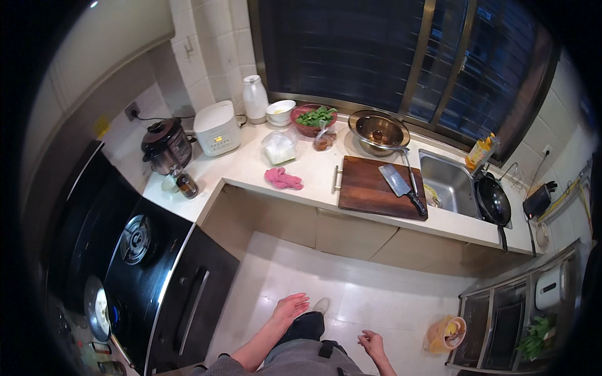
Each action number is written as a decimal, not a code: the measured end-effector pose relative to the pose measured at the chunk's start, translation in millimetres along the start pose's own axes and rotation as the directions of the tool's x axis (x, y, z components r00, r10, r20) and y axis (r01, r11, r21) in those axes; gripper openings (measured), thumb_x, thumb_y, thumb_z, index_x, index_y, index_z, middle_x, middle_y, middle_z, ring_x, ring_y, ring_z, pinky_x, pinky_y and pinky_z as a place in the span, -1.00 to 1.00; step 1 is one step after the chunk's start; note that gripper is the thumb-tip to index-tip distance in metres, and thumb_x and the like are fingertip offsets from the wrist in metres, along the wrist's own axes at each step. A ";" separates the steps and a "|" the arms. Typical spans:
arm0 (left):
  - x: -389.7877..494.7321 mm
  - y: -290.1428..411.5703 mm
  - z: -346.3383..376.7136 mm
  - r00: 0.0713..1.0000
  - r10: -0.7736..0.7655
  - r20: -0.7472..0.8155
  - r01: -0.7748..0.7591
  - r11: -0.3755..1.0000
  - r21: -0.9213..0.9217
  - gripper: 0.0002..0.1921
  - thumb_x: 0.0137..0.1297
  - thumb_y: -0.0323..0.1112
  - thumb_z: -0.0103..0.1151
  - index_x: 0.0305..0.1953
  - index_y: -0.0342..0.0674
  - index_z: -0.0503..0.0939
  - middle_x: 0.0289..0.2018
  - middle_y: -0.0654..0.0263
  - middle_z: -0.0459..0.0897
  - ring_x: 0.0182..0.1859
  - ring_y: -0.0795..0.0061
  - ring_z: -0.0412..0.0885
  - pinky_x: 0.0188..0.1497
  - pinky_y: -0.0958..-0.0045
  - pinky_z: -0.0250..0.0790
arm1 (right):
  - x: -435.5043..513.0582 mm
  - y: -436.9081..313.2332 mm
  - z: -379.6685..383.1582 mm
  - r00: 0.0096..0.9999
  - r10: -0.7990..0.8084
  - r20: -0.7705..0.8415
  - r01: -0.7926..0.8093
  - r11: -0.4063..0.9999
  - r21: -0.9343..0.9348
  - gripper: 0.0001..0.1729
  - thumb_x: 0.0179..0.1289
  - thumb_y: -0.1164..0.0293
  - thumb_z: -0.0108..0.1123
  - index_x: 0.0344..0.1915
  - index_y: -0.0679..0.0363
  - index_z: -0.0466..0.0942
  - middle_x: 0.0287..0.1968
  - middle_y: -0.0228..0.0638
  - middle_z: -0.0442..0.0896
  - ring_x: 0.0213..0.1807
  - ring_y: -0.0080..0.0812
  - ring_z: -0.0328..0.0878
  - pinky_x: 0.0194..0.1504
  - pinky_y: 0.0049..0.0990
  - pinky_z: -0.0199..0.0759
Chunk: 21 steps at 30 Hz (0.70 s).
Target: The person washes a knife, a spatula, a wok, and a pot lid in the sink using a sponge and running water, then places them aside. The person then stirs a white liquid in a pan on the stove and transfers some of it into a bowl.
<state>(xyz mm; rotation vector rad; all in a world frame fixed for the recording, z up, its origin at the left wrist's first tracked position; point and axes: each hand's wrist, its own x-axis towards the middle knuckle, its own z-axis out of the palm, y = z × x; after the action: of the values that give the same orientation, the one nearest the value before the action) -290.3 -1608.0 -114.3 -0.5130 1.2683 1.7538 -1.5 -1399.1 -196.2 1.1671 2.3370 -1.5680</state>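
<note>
My left hand (290, 306) hangs in front of my body over the floor, palm turned inward, its fingers extended and holding nothing. To the right, my right hand (371, 343) is also in mid-air, fingers loosely bent and no object in them. Neither hand touches the counter. Ahead of me on the counter lies a wooden cutting board (360, 185), with a cleaver (395, 179) resting on it. A crumpled pink cloth (283, 178) is left of the board. On the stove at the left, a frying pan (96, 310) holds pale food.
Along the counter stand a pressure cooker (167, 145), a rice cooker (218, 129), a bowl of leafy greens (314, 120) and a metal bowl (378, 134). A black wok (493, 199) leans by the sink (449, 181). An orange bin (444, 333) and a metal rack (491, 305) are on the right.
</note>
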 end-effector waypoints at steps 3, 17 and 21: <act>50.2 9.0 35.7 1.000 -0.031 0.004 0.031 1.000 0.001 -0.70 0.38 -0.49 0.10 0.11 -0.39 0.51 -0.07 0.07 0.68 -0.05 0.24 0.67 0.15 0.25 0.56 | 7.0 8.8 -39.5 0.999 -0.038 -0.015 0.034 0.972 -0.234 -0.53 0.25 0.32 0.31 0.07 0.39 0.57 -0.24 -0.05 0.75 -0.28 -0.25 0.76 -0.20 -0.37 0.62; 328.8 19.2 155.6 0.937 0.317 0.148 -0.299 0.508 0.808 -0.59 0.17 -0.45 0.16 0.08 -0.33 0.49 -0.26 0.23 0.60 -0.32 0.45 0.59 -0.37 0.37 0.51 | 16.8 71.7 -182.0 0.959 0.137 -0.246 -0.180 0.971 -0.159 -0.53 0.26 0.21 0.27 0.08 0.25 0.58 -0.17 -0.07 0.73 -0.12 -0.03 0.68 -0.03 -0.21 0.54; 326.8 -27.0 196.6 0.968 0.249 0.006 -0.162 0.612 0.774 -0.62 0.18 -0.48 0.17 0.06 -0.43 0.50 -0.23 0.10 0.61 -0.33 0.23 0.65 -0.40 0.28 0.57 | 24.8 127.5 -255.8 0.925 0.206 -0.319 -0.255 0.959 -0.123 -0.53 0.25 0.22 0.28 0.08 0.24 0.59 -0.16 -0.10 0.74 -0.12 -0.06 0.69 -0.02 -0.22 0.55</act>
<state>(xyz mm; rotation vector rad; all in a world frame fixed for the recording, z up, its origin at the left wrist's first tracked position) -406.9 -1292.1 -295.4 0.0646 2.0586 1.1676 144.1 -1152.2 -184.1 1.6723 2.3353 -1.1664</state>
